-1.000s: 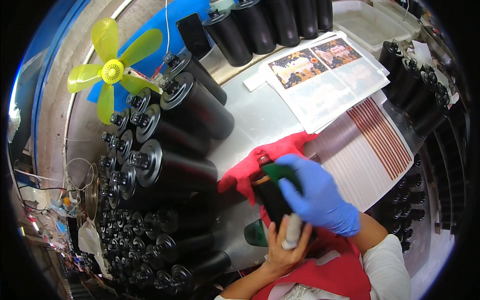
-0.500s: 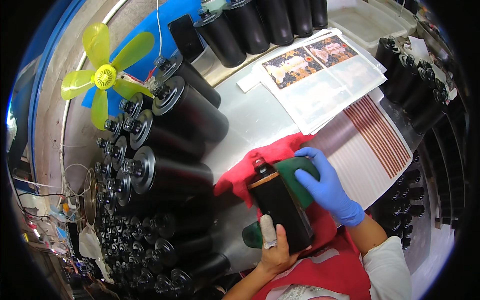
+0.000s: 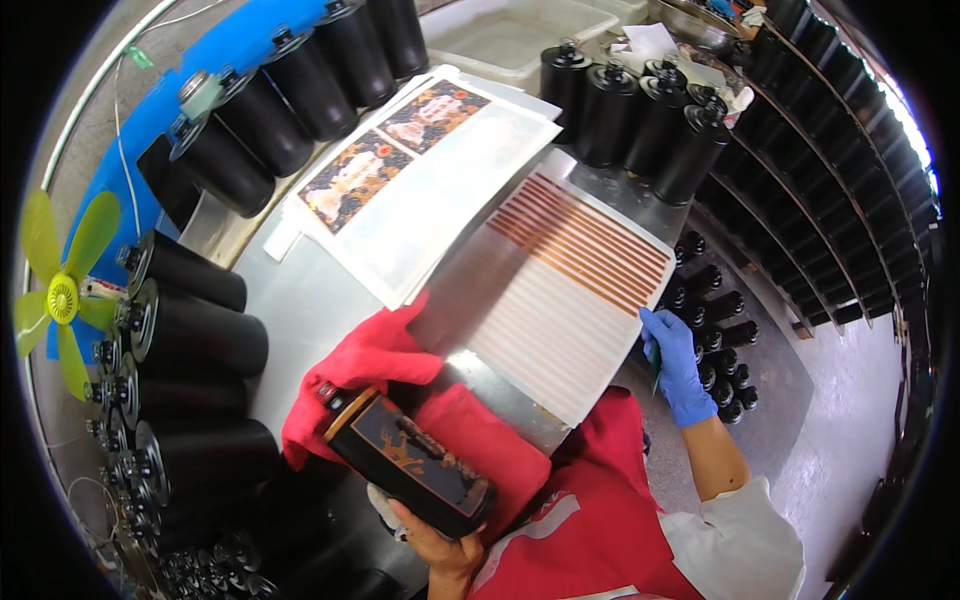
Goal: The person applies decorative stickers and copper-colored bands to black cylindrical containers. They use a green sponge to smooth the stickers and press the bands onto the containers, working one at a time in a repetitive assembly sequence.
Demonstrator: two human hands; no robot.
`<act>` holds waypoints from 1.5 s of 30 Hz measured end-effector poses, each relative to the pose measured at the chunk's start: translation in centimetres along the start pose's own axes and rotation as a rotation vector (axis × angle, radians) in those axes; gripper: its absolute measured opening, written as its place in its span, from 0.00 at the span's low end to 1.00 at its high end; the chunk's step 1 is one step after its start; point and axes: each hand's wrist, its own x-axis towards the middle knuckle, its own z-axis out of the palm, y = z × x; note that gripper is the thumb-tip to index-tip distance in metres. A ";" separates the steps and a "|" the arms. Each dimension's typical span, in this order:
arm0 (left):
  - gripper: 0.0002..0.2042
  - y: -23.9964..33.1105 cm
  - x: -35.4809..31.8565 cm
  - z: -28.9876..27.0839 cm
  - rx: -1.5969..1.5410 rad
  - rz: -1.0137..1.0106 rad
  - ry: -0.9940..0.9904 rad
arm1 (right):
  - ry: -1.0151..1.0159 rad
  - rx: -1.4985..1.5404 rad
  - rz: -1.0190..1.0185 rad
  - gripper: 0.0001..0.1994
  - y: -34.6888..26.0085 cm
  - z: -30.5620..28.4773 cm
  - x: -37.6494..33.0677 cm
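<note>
My left hand (image 3: pixel 440 540), bare with a bandaged fingertip, grips the lower end of a black cylinder (image 3: pixel 405 460) that carries a gold and orange picture. The cylinder lies tilted over a red cloth (image 3: pixel 385 360) on the metal table (image 3: pixel 300 310). My right hand (image 3: pixel 675 365) wears a blue glove and hangs past the table's right edge, its fingers curled around a small dark green thing. Just left of that hand lies a white sheet (image 3: pixel 570 290) with brown stripes.
Printed picture sheets (image 3: pixel 400 170) lie at the back of the table. Large black cylinders (image 3: pixel 190 330) line the left side and more stand at the back right (image 3: pixel 640 115). Small ones (image 3: pixel 720 340) fill the floor to the right. A yellow fan (image 3: pixel 60 295) stands at far left.
My right hand has left the cylinder and swung out to the right past the table's edge. The view has shifted, so the table sits more to the centre.
</note>
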 end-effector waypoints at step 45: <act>0.09 8.7 5.2 -2.2 -0.866 -0.094 -0.517 | -1.224 -0.627 -0.848 0.03 -17.9 3.7 -13.0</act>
